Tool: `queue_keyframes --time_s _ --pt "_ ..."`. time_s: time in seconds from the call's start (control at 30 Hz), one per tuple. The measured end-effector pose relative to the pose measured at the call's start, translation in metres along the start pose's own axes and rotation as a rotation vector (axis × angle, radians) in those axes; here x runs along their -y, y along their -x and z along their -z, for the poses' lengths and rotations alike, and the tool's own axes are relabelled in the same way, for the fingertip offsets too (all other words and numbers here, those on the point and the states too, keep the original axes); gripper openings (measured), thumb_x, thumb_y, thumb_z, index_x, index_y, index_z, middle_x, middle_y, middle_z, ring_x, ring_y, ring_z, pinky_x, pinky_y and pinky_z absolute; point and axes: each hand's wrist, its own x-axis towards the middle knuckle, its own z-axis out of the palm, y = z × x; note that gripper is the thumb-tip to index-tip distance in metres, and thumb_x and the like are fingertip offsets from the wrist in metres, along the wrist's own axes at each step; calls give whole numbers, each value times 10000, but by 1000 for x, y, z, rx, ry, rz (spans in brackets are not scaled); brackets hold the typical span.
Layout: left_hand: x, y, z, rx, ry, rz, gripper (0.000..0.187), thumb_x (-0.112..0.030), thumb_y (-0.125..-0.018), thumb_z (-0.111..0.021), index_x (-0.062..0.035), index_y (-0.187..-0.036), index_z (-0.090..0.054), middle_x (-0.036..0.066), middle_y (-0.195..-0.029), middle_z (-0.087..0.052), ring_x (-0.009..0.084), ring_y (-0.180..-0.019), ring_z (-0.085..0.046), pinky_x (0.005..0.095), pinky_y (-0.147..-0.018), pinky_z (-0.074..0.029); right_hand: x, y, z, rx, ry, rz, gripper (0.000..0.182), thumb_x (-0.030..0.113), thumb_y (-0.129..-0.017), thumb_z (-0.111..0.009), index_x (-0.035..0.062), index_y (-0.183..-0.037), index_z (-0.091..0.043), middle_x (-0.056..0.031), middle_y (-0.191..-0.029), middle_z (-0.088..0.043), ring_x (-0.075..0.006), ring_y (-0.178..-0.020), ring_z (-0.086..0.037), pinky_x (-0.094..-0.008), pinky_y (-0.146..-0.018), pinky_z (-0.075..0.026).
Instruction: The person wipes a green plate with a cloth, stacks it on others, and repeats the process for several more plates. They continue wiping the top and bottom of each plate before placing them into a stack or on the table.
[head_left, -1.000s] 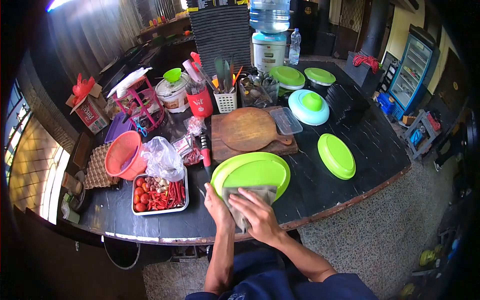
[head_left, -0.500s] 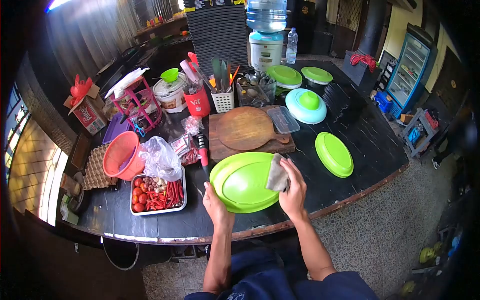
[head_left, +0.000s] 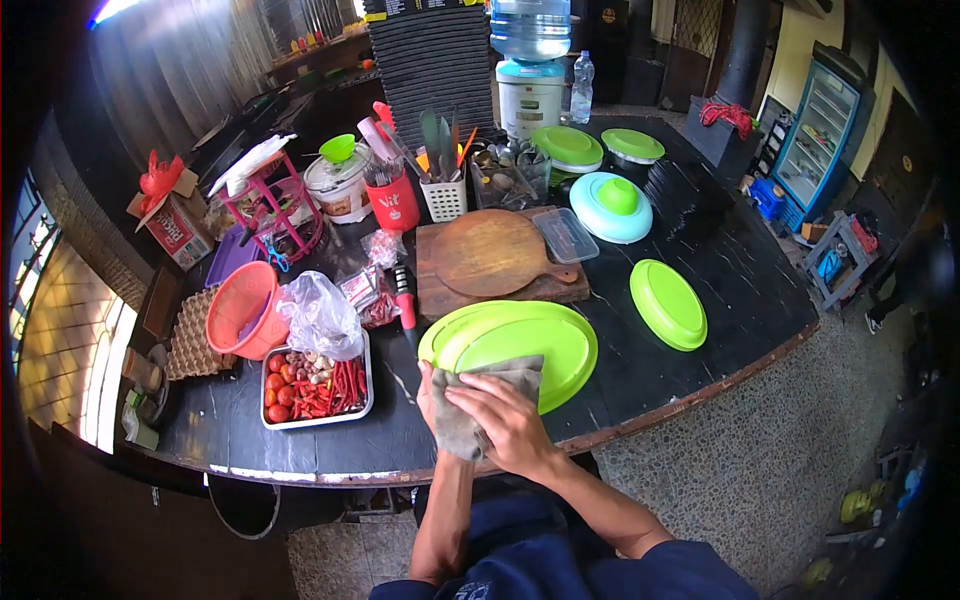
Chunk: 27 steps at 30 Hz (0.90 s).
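Note:
A green oval plate (head_left: 540, 345) is held tilted over the near edge of the black table. My left hand (head_left: 428, 400) grips its lower left rim, with the fingers partly hidden behind the plate and a cloth. Spread across the plate's lower left part is the grey cloth (head_left: 465, 425), pressed down by my right hand (head_left: 505, 425). A second green oval plate (head_left: 668, 305) lies on the table to the right. Behind the held plate, a round wooden board (head_left: 490, 253) rests on a rectangular one.
At the left stands a metal tray (head_left: 370, 400) of tomatoes, chillies and garlic, near an orange basket (head_left: 228, 310) and a plastic bag (head_left: 322, 315). Cutlery holders, a water dispenser (head_left: 530, 100) and lidded dishes stand farther back. The table edge (head_left: 690, 400) curves around the right.
My right hand has moved the cloth from the plate's right side to its lower left, close to my left hand. The plate has turned slightly.

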Motion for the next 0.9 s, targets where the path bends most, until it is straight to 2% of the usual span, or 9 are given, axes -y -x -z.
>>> queue_keyframes --time_s 0.03,0.1,0.23,0.3,0.43,0.6,0.7,0.8,0.9 --pt "-8 4 -5 -2 1 2 460 -415 -1109 -419 -15 -1174 -637 83 -1038 -721 157 -845 -692 307 -761 -558 -2 6 -1 10 5 10 411 59 -908 -581 43 -1316 -631 -101 -1337 -652 -294 -1308 -575 -453 -1105 -460" --pt "-20 10 -14 -96 -319 -52 489 -439 -1100 -431 -2 -1178 -637 89 -1041 -727 170 -859 -701 319 -775 -562 -7 17 0 4 46 48 402 73 -915 -578 47 -1312 -635 -95 -1336 -655 -290 -1312 -574 -453 -1102 -462" --pt "-23 4 -21 -281 -203 -70 529 -457 -1094 -430 22 -1226 -609 121 -1113 -716 216 -960 -711 372 -844 -577 -27 36 5 -79 169 103 350 104 -959 -563 65 -1293 -662 -73 -1337 -672 -278 -1300 -595 -437 -1073 -491" --pt "-19 3 -17 -258 -163 -63 532 -456 -1097 -420 25 -1238 -601 130 -1133 -711 225 -984 -711 386 -865 -578 -37 45 13 -132 234 74 326 79 -982 -551 76 -1285 -670 -68 -1325 -687 -286 -1297 -601 -436 -1058 -504" --pt "-22 6 -19 -188 -173 -53 530 -438 -1103 -406 36 -1262 -584 145 -1172 -704 244 -1029 -711 406 -912 -580 -61 50 30 -342 310 -12 441 215 -897 -722 45 -1297 -646 -117 -1330 -683 -337 -1318 -582 -478 -1091 -458" --pt "-27 7 -18 -93 -214 -9 506 -409 -1103 -429 44 -1266 -585 145 -1170 -709 228 -1006 -719 376 -890 -590 -69 33 52 -558 166 -233 484 -10 -824 -704 12 -1300 -617 -161 -1304 -675 -374 -1290 -593 -473 -1080 -468" --pt "-25 9 -23 -63 -265 -21 520 -418 -1098 -441 50 -1263 -594 147 -1147 -717 223 -969 -728 361 -855 -600 -63 16 62 -536 104 -299 490 -46 -802 -684 16 -1284 -625 -158 -1289 -679 -372 -1275 -602 -469 -1075 -471" --pt "-21 10 -31 -56 -329 -39 528 -425 -1096 -448 55 -1253 -603 148 -1127 -723 218 -937 -733 352 -824 -606 -56 2 66 -379 218 -244 501 -76 -766 -640 29 -1256 -635 -154 -1280 -678 -374 -1255 -609 -480 -1081 -458" --pt "-16 17 -39 -37 -380 -24 512 -409 -1099 -448 56 -1244 -606 142 -1122 -725 204 -930 -731 338 -820 -603 -50 -7 57 -289 146 -219 534 -109 -742 -594 27 -1257 -633 -159 -1286 -674 -377 -1265 -595 -486 -1093 -444"
